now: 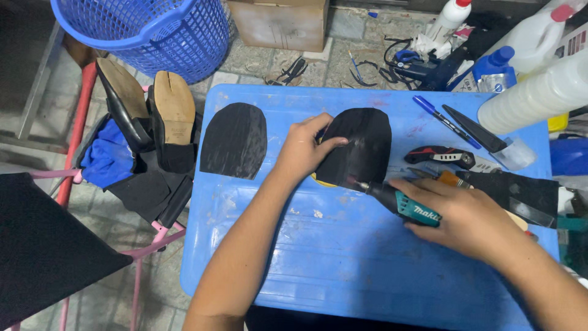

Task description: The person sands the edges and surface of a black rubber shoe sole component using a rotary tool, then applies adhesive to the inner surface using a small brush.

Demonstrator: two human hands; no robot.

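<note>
A blue plastic table (pixel 343 263) fills the middle and lower right of the frame, with a blue mesh basket (pixel 147 34) at the upper left. Near the table's centre lies a black rubber sole piece (pixel 367 144); a second black sole piece (pixel 234 141) lies apart to its left. The left hand (pixel 303 150) presses flat, fingers spread, on the centre piece. The right hand (pixel 468 214) is closed around a teal rotary tool (pixel 398 201), its tip touching that piece's lower edge.
</note>
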